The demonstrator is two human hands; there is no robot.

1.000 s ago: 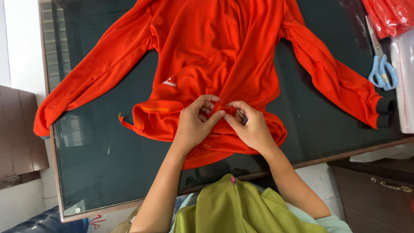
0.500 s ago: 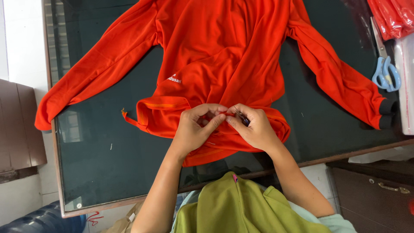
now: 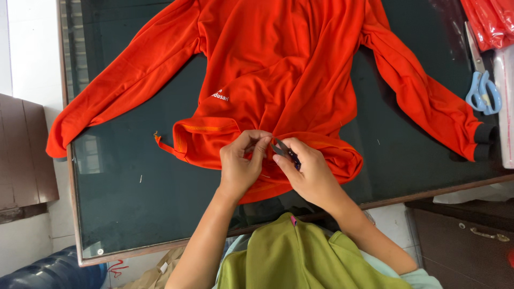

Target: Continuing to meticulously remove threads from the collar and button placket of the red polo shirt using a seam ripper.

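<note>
While the left hand [image 3: 242,163] pinches a bit of fabric between thumb and fingertips, closed on the hem of an orange long-sleeved shirt [image 3: 267,69], the right hand [image 3: 308,171] is curled around a small dark thread snipper [image 3: 284,150], whose tip points toward the pinched spot. Both hands meet at the bunched-up hem, which is the part of the shirt nearest the person and is folded back on itself.

Beyond the hands, the shirt lies spread flat on a dark glass worktop [image 3: 134,187] with a wooden rim, its body running away from the person and both sleeves stretched out to either side. One sleeve reaches past the worktop's left edge; the other ends in a dark cuff [image 3: 483,142] near the right edge. A small white logo sits on the shirt left of the middle, above the hem.

Right of the shirt's cuffed sleeve lie scissors [image 3: 482,91] with light blue handles, and above them, at the far right corner, some red material in clear plastic [image 3: 490,21]. Below the hem, at the near edge, the person's olive green garment [image 3: 300,257] shows.
</note>
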